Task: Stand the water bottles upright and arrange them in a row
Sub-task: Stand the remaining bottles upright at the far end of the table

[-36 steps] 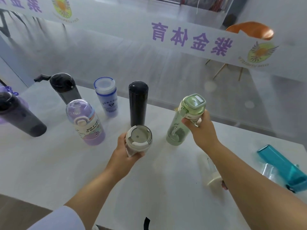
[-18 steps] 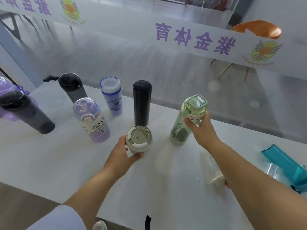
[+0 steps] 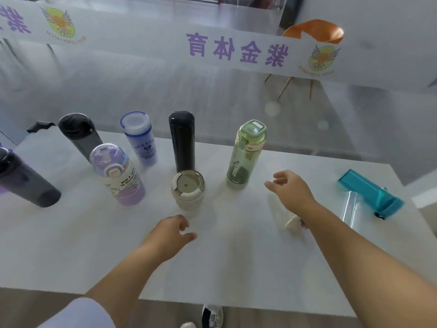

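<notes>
A short beige cup (image 3: 188, 189) stands upright on the white table (image 3: 212, 261). My left hand (image 3: 170, 232) hovers just in front of it, empty, fingers apart. A green bottle (image 3: 246, 153) stands upright to the right; my right hand (image 3: 289, 189) is beside it, open and apart from it. Upright behind are a black flask (image 3: 182, 140), a blue bottle (image 3: 140, 138), a purple cartoon bottle (image 3: 117, 174) and a smoky grey bottle (image 3: 80, 136). A dark bottle (image 3: 23, 179) stands at the left edge. A teal bottle (image 3: 369, 194) lies on its side at right. A pale bottle (image 3: 287, 215) lies half hidden under my right forearm.
A glass wall with purple lettering runs behind the table's far edge. An orange chair (image 3: 314, 31) stands beyond it. The table's near edge is at the bottom, with a shoe (image 3: 211, 316) on the floor below.
My left hand let go of the beige cup and drew back toward me. My right hand released the green bottle and moved to its right. Both now stand free.
</notes>
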Motion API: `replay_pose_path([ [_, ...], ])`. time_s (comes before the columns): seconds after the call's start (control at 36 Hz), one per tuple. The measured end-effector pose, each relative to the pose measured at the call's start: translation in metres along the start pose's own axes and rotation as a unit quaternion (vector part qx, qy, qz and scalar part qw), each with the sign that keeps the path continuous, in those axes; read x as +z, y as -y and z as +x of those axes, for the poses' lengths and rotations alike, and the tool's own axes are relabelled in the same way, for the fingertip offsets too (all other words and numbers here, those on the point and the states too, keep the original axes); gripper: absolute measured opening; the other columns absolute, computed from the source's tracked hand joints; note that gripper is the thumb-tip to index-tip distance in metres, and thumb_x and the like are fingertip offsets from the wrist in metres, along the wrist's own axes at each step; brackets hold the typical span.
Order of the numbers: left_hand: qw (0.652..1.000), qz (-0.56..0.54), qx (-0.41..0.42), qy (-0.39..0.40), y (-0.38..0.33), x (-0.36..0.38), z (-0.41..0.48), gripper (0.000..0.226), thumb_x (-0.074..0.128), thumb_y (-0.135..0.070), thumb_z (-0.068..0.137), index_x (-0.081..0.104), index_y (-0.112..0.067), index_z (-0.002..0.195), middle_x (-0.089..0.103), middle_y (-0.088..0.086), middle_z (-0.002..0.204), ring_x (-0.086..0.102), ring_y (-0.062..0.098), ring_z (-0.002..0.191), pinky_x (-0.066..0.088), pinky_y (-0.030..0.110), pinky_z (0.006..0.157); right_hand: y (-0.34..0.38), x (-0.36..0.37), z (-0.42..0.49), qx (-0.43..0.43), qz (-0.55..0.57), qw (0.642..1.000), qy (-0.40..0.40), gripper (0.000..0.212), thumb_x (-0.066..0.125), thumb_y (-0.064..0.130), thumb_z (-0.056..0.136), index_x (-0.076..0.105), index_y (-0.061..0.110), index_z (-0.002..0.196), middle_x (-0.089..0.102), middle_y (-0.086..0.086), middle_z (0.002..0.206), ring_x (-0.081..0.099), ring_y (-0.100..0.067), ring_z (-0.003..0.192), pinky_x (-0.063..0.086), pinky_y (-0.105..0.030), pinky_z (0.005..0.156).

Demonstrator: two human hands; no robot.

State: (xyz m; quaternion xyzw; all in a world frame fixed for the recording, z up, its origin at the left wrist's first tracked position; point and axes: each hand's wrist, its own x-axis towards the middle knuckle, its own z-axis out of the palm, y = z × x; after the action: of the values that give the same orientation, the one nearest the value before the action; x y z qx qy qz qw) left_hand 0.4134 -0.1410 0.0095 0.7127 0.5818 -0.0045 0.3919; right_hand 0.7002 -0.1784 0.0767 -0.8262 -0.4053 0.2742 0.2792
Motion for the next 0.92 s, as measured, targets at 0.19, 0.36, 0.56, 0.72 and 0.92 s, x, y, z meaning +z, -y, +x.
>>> replay_pose_path([
  [0.19, 0.994, 0.055, 0.070, 0.060, -0.027, 0.015, -0.001, 0.034, 0.066, -0.042, 0.082, 0.058, -0.021, 0.108, 0.059, -0.005, 0.105, 0.057, 0.016, 0.095, 0.046, 0.026, 0.082, -0.044, -0.022, -0.039, 0.070, -0.044, 0.995, 0.056, 0.038, 0.064, 0.033, 0.086, 0.057, 0.013, 0.117, 0.063, -0.005, 0.109, 0.057, -0.020, 0.095, 0.044, -0.028, 0.078],
  [0.36, 0.983, 0.089, 0.125, 0.100, -0.060, 0.033, 0.003, 0.032, 0.066, -0.043, 0.082, 0.058, -0.023, 0.105, 0.061, -0.006, 0.104, 0.059, 0.014, 0.094, 0.047, 0.026, 0.082, -0.079, -0.053, -0.060, 0.097, -0.117, 0.986, 0.070, 0.033, 0.064, 0.046, 0.082, 0.059, 0.024, 0.106, 0.063, 0.003, 0.103, 0.059, -0.018, 0.095, 0.050, -0.035, 0.087],
  [0.56, 0.967, 0.147, 0.179, 0.107, -0.116, 0.057, 0.016, 0.035, 0.062, -0.044, 0.085, 0.057, -0.024, 0.113, 0.060, -0.008, 0.110, 0.057, 0.012, 0.099, 0.047, 0.025, 0.085, -0.120, -0.091, -0.056, 0.108, -0.181, 0.977, 0.028, 0.037, 0.059, 0.034, 0.090, 0.053, 0.016, 0.122, 0.063, -0.005, 0.115, 0.059, -0.018, 0.092, 0.051, -0.032, 0.087],
  [0.72, 0.969, 0.122, 0.198, 0.081, -0.169, 0.090, 0.037, 0.040, 0.064, -0.044, 0.082, 0.057, -0.025, 0.117, 0.059, -0.005, 0.118, 0.057, 0.014, 0.103, 0.048, 0.029, 0.092, -0.158, -0.121, -0.038, 0.061, -0.233, 0.970, 0.021, 0.036, 0.053, 0.029, 0.092, 0.050, 0.021, 0.127, 0.057, -0.003, 0.127, 0.057, -0.022, 0.109, 0.049, -0.031, 0.090],
  [0.92, 0.950, 0.150, 0.274, 0.026, -0.221, 0.123, 0.055, 0.059, 0.061, -0.018, 0.086, 0.037, -0.027, 0.139, 0.030, -0.007, 0.149, 0.026, 0.021, 0.136, 0.033, 0.036, 0.109, -0.200, -0.140, -0.009, -0.065, -0.321, 0.942, 0.077, 0.048, 0.050, 0.017, 0.092, 0.039, 0.025, 0.139, 0.043, 0.002, 0.140, 0.043, -0.021, 0.125, 0.038, -0.030, 0.104],
])
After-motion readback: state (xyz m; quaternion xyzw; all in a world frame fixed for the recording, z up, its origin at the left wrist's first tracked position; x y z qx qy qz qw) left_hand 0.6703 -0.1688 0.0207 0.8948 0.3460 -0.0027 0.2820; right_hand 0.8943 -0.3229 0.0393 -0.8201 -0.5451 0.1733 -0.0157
